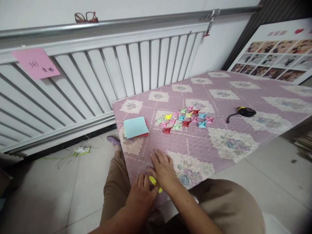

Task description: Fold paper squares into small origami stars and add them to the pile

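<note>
A small piece of folded yellow paper point(153, 181) lies at the near edge of the table, partly hidden under my hands. My left hand point(142, 193) is bent over it from the left, its thumb and fingers on either side of the paper. From the right, my right hand point(163, 169) rests on the cloth with its fingers spread and slightly blurred, its thumb side against the paper. Further up lies a stack of coloured paper sheets point(136, 127), light blue on top. To its right sit several small folded paper pieces point(181, 118) in pink, red, green, yellow and blue.
A pink patterned cloth point(170, 143) covers the table. A black object with a curved stem point(246, 112) lies on the right side. Behind stand a white radiator point(136, 65) and a photo board point(270, 58). Glasses point(86, 17) rest on the pipe; a power strip point(82, 150) lies on the floor.
</note>
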`<state>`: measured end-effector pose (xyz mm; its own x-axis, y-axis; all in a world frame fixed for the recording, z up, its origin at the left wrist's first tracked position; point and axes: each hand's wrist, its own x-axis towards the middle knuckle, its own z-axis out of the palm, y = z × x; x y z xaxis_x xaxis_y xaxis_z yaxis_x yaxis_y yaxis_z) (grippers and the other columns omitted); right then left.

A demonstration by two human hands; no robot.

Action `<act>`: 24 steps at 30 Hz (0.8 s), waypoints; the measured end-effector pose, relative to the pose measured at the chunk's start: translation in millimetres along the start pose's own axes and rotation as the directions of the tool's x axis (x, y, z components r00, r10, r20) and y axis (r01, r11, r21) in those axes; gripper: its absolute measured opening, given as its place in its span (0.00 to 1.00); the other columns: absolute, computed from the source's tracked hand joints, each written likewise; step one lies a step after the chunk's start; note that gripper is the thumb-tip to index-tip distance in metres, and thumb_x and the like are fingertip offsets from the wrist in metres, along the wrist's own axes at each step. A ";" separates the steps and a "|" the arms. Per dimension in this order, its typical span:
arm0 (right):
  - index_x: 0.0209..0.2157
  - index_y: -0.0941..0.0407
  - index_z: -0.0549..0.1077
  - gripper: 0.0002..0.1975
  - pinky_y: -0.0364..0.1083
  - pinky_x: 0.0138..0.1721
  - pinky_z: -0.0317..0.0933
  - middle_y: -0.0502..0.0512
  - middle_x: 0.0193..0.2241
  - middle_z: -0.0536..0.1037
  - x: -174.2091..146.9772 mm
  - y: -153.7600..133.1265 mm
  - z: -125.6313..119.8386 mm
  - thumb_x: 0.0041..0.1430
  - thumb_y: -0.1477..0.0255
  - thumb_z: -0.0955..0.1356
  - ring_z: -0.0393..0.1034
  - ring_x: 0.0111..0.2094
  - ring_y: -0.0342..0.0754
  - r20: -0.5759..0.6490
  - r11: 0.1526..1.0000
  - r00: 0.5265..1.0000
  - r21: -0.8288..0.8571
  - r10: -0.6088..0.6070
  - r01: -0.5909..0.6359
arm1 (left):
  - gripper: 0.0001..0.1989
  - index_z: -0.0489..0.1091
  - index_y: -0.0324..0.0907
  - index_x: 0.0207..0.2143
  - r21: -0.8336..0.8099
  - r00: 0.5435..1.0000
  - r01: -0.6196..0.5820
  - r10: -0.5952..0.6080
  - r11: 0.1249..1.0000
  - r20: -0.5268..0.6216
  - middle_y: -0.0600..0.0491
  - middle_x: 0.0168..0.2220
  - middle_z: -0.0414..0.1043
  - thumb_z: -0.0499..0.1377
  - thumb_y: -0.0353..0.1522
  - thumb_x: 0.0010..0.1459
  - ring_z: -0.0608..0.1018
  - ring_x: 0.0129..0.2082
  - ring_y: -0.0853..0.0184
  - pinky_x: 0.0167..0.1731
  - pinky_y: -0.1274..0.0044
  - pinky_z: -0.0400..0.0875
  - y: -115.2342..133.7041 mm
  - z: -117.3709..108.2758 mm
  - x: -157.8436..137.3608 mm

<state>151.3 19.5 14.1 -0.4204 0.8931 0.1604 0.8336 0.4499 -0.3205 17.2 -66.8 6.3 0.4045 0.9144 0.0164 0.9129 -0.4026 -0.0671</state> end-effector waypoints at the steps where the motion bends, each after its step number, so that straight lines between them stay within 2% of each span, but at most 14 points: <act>1: 0.58 0.52 0.61 0.26 0.59 0.58 0.40 0.58 0.62 0.58 3.5 0.5 3.2 0.60 0.60 0.64 0.45 0.62 0.57 0.033 1.000 0.999 -0.007 -0.007 0.007 | 0.20 0.61 0.57 0.57 0.005 0.999 0.011 -0.011 1.000 -0.032 0.42 0.52 0.64 0.53 0.35 0.63 0.70 0.50 0.52 0.43 0.61 0.70 0.7 2.7 -0.7; 3: 0.59 0.51 0.60 0.26 0.61 0.59 0.38 0.57 0.63 0.56 6.9 1.8 8.6 0.60 0.59 0.63 0.42 0.63 0.57 0.077 1.000 0.997 -0.022 -0.011 0.012 | 0.20 0.61 0.57 0.57 0.006 0.997 0.024 -0.023 1.000 -0.080 0.41 0.52 0.64 0.54 0.36 0.63 0.70 0.50 0.52 0.42 0.61 0.71 1.9 7.0 -2.7; 6: 0.59 0.50 0.60 0.26 0.62 0.60 0.35 0.56 0.64 0.55 7.0 2.9 13.4 0.61 0.59 0.62 0.40 0.64 0.56 0.094 0.999 0.996 -0.042 -0.008 0.012 | 0.23 0.59 0.57 0.58 -0.001 0.996 0.026 -0.026 1.000 -0.091 0.41 0.54 0.63 0.56 0.35 0.61 0.69 0.52 0.51 0.44 0.61 0.70 2.1 11.6 -7.7; 11: 0.60 0.49 0.59 0.27 0.63 0.60 0.32 0.54 0.64 0.53 8.2 2.3 17.9 0.61 0.58 0.61 0.40 0.64 0.57 0.119 0.998 0.993 -0.065 0.023 -0.015 | 0.31 0.48 0.60 0.63 -0.022 0.996 -0.043 0.041 0.999 -0.085 0.42 0.58 0.59 0.56 0.36 0.61 0.65 0.57 0.49 0.47 0.60 0.68 -1.8 14.6 -19.8; 18: 0.60 0.49 0.58 0.26 0.63 0.60 0.32 0.54 0.65 0.52 8.8 1.3 18.0 0.62 0.60 0.59 0.39 0.65 0.57 0.156 0.998 0.987 -0.062 0.041 -0.032 | 0.26 0.55 0.42 0.62 -0.109 0.999 0.011 -0.007 0.994 0.034 0.43 0.60 0.60 0.52 0.34 0.62 0.62 0.59 0.55 0.54 0.66 0.60 -7.4 2.5 -22.6; 24: 0.60 0.50 0.59 0.24 0.63 0.60 0.32 0.54 0.64 0.53 9.1 0.2 14.2 0.63 0.62 0.57 0.39 0.65 0.56 0.170 0.997 0.984 -0.056 0.056 -0.047 | 0.24 0.56 0.44 0.61 -0.047 0.994 0.066 -0.061 0.997 0.089 0.45 0.58 0.62 0.50 0.31 0.63 0.64 0.57 0.55 0.51 0.64 0.62 -3.0 3.4 -15.2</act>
<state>142.6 27.7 2.3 -0.4276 0.9038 -0.0185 0.8714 0.4066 -0.2745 8.2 -79.4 2.8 0.3412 0.9375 -0.0680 0.9391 -0.3432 -0.0193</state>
